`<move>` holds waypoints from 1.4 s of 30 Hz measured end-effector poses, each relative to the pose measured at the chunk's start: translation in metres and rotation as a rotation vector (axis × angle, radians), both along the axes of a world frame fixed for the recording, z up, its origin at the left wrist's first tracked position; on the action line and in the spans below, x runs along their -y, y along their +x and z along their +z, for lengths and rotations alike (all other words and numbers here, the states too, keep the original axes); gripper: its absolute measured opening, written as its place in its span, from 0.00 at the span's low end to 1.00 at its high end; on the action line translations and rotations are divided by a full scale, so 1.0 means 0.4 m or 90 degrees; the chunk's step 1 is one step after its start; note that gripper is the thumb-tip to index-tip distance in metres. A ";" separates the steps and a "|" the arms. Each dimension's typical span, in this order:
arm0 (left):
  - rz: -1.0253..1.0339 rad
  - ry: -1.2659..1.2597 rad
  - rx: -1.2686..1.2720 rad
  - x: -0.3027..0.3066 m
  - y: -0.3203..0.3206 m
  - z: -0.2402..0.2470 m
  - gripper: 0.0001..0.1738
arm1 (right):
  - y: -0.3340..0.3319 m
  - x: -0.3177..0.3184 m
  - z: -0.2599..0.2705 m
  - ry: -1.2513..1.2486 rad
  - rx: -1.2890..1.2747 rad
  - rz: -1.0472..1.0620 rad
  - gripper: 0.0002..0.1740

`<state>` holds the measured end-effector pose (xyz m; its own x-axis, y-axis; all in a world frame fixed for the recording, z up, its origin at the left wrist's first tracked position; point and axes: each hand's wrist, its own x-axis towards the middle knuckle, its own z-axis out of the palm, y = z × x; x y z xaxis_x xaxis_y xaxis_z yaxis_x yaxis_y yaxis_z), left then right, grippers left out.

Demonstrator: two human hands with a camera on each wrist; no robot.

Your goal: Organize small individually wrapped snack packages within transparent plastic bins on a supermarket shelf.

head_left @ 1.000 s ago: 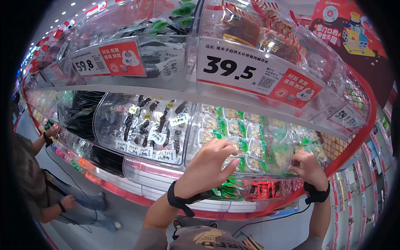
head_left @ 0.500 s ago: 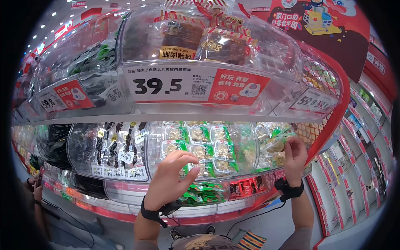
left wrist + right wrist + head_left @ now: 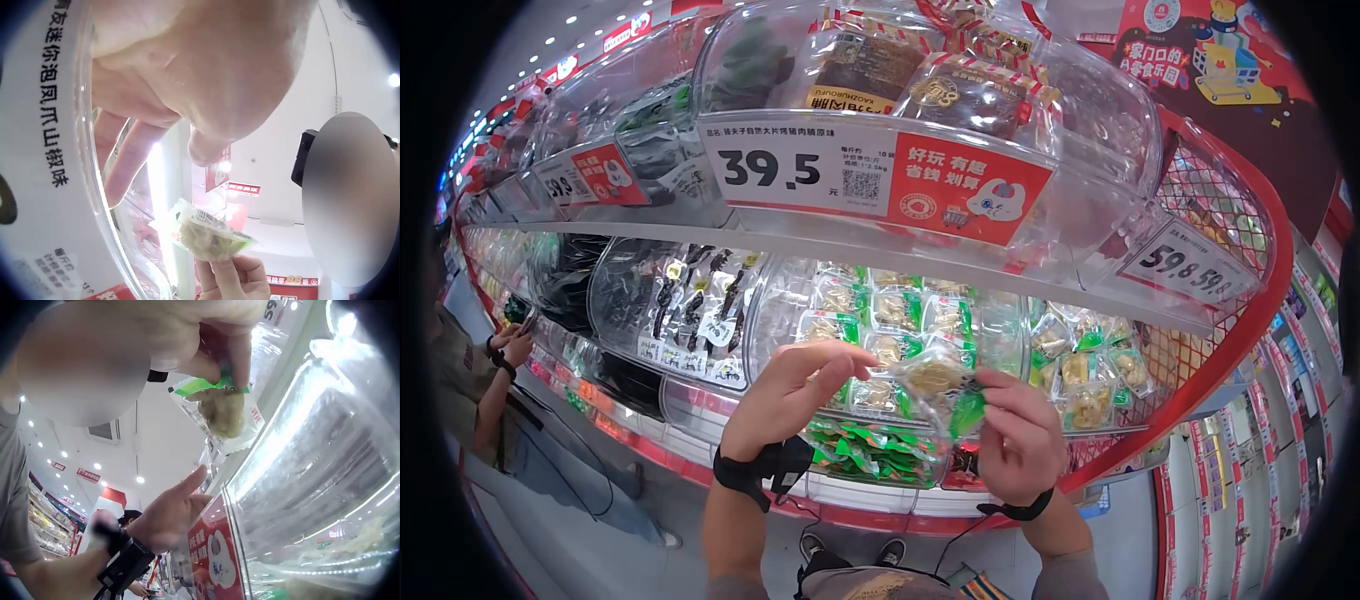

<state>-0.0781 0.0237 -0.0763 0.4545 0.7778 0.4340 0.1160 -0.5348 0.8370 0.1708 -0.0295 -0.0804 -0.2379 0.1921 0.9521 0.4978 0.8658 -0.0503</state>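
Observation:
My right hand pinches a clear snack packet with a green end and pale, lumpy contents. The packet hangs above the front of a clear bin where similar packets stand in rows. In the right wrist view, thumb and fingers grip its green edge. My left hand is held over the same bin's front left, empty, fingers extended and relaxed. From the left wrist, the held packet shows beyond the left fingers.
To the right, another bin holds loosely piled packets. Dark snack packs fill the bin at left. An upper shelf with a price label overhangs the bins. A red-framed mesh closes the right end. Another person stands at far left.
My right hand first reached into the right bin, then lifted a packet from it and carried it left over the rows. My left hand stays near the front of the bin.

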 end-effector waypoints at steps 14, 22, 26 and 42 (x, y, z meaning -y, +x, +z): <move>-0.041 -0.161 0.144 -0.042 -0.025 -0.024 0.15 | -0.117 -0.075 0.005 -0.440 -0.054 0.124 0.15; -0.062 -0.095 0.160 -0.047 -0.023 -0.043 0.11 | -0.117 -0.069 0.038 -0.787 -0.058 0.132 0.25; -0.086 -0.074 0.152 -0.048 -0.020 -0.040 0.12 | -0.097 -0.097 0.007 -0.774 -0.116 0.148 0.19; -0.071 -0.042 0.113 -0.035 -0.032 -0.024 0.12 | -0.127 -0.064 0.038 -0.813 -0.233 0.094 0.15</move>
